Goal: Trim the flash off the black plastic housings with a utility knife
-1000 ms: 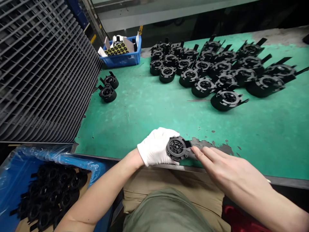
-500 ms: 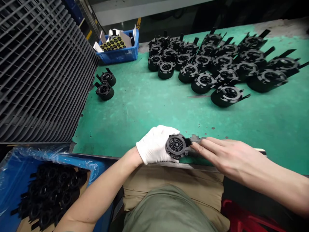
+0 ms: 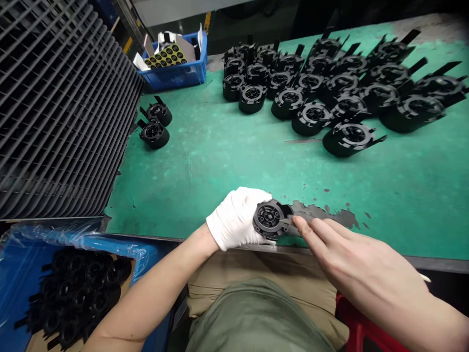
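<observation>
My left hand (image 3: 238, 218), in a white glove, is wrapped round a round black plastic part (image 3: 269, 217) at the table's front edge. The part's face with its ribbed centre is turned up toward me. My bare right hand (image 3: 344, 244) is closed on a thin tool (image 3: 287, 221), whose tip is at the right side of the part's face. Most of the tool is hidden by my fingers, and a pale end of something shows beyond my wrist.
Several black parts (image 3: 289, 102) stand grouped on the green table (image 3: 220, 161). Two more (image 3: 154, 134) stand at the left by a grey grid rack (image 3: 66, 107). A blue bin (image 3: 176, 78) holds stickers; a lined blue crate (image 3: 146, 252) at lower left holds more parts.
My right hand has turned and shifted slightly, and the thin tool's tip now reaches over the part's face. My left hand still holds the part. The view has shifted a little.
</observation>
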